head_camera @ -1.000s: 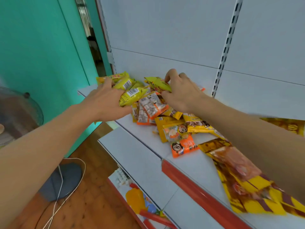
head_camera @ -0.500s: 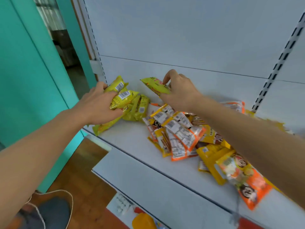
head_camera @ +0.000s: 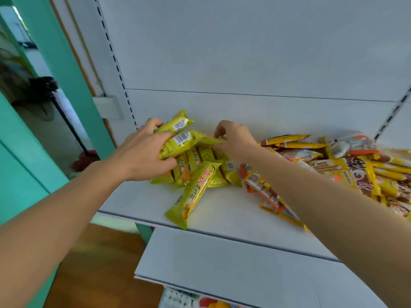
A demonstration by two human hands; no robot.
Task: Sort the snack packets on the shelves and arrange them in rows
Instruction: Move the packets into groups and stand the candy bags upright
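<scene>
My left hand (head_camera: 144, 152) grips two yellow-green snack packets (head_camera: 180, 138) with barcodes facing up, held over the left end of the white shelf (head_camera: 222, 216). My right hand (head_camera: 233, 141) pinches the end of a yellow-green packet (head_camera: 211, 141) right beside them. Below the hands lie several more yellow-green packets (head_camera: 195, 187), one long one pointing toward the shelf's front edge. To the right is a mixed heap of orange, yellow and brown packets (head_camera: 347, 167), partly hidden by my right forearm.
A lower white shelf (head_camera: 233, 267) juts out below the front edge. The white back panel (head_camera: 244, 63) with slotted uprights rises behind. Left are a teal wall (head_camera: 20, 174), a doorway with a mop (head_camera: 84, 156) and a wooden floor (head_camera: 100, 263).
The view has swung left and closer. My right hand has come down and brought its packet against those in my left hand. The left hand stays closed around its packets.
</scene>
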